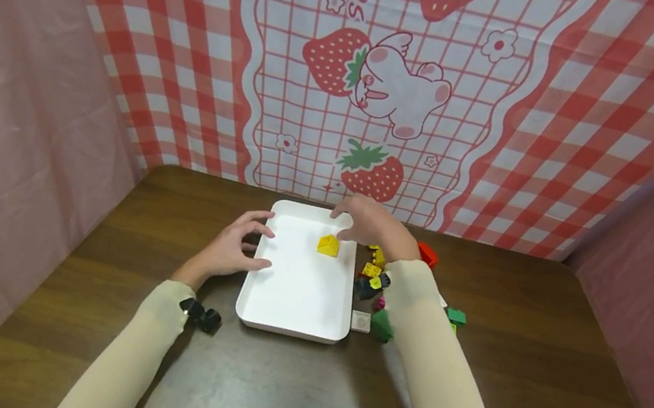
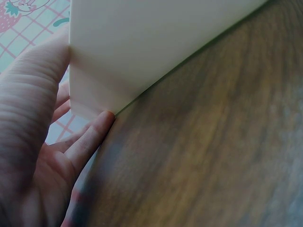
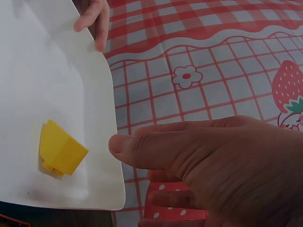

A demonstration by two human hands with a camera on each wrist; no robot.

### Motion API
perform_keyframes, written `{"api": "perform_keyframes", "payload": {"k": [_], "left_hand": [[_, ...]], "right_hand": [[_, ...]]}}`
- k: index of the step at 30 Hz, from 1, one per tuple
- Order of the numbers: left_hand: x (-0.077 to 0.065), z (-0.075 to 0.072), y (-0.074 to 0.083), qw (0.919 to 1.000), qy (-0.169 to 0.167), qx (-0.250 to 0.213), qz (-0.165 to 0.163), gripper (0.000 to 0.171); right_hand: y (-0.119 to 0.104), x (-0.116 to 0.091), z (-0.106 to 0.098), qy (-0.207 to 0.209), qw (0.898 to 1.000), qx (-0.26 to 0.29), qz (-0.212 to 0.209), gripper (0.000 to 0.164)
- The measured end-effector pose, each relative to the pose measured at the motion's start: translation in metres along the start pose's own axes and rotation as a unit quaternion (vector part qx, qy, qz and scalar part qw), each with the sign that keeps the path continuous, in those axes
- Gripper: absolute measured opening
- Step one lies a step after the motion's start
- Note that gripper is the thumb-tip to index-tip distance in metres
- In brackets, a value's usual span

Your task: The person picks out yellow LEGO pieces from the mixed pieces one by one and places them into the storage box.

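Note:
A shallow white tray [image 1: 295, 291] lies on the table. One yellow toy block [image 1: 328, 245] with a sloped side sits inside it, toward the far right; the right wrist view shows the same yellow block [image 3: 64, 149] tilted, with a stud on it. My left hand [image 1: 234, 247] rests at the tray's left side, fingers spread and fingertips at the rim. In the left wrist view a fingertip [image 2: 106, 118] touches the bottom edge of the tray wall [image 2: 142, 38]. Above the far right rim, my right hand [image 3: 213, 165] is relaxed and holds nothing.
Right of the tray lie several toy bricks: yellow bricks [image 1: 372, 271], a red brick [image 1: 427, 254], a green brick [image 1: 456, 316], a dark green piece [image 1: 381, 326] and a pale grey square [image 1: 360, 321]. My right forearm partly hides them. A checked strawberry cloth [image 1: 207, 73] hangs behind the table.

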State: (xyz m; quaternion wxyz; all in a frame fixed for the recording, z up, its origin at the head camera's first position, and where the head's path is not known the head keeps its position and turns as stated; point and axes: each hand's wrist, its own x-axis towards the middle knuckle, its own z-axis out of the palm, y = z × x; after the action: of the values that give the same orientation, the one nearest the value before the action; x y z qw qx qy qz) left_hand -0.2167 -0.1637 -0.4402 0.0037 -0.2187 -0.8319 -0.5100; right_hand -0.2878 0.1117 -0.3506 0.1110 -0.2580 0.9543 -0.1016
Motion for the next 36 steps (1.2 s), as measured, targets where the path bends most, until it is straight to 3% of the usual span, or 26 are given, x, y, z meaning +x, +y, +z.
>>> {"api": "perform_keyframes", "payload": {"k": [8, 24, 36], "left_hand": [[0.0, 0.0, 0.002, 1.0, 0.001, 0.003, 0.001, 0.048], [-0.001, 0.0, 0.0, 1.0, 0.002, 0.001, 0.005, 0.048], [-0.001, 0.001, 0.0, 1.0, 0.001, -0.001, 0.006, 0.047]], "right_hand": [[0.009, -0.001, 0.001, -0.012, 1.0, -0.009, 0.008, 0.045], [0.021, -0.005, 0.004, 0.016, 0.999, -0.007, 0.035, 0.036], [0.037, -0.01, 0.005, 0.064, 0.998, 0.01, 0.008, 0.031]]}}
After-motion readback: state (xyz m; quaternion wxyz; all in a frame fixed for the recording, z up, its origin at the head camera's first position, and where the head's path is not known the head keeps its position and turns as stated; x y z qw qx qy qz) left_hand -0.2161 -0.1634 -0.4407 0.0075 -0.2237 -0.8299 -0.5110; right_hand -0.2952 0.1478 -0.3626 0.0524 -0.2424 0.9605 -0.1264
